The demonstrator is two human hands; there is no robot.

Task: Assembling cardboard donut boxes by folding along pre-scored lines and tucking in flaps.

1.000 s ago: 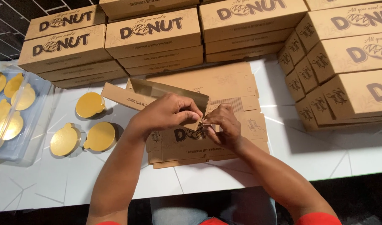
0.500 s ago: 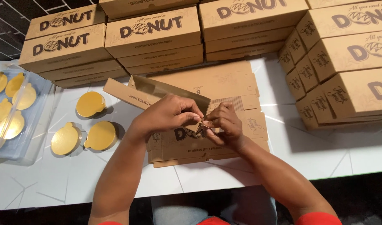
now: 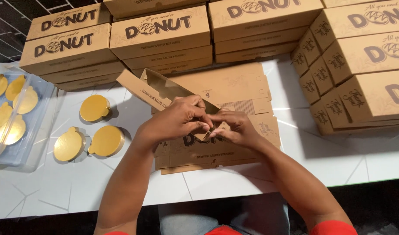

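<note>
Left hand (image 3: 180, 119) and right hand (image 3: 236, 128), each grip clamped on flat brown cardboard box (image 3: 217, 150), matte white table (image 3: 56, 191)

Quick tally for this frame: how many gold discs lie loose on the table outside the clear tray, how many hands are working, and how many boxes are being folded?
Loose gold discs: 3
Hands, left hand and right hand: 2
Half-folded box: 1
Total: 6
</note>
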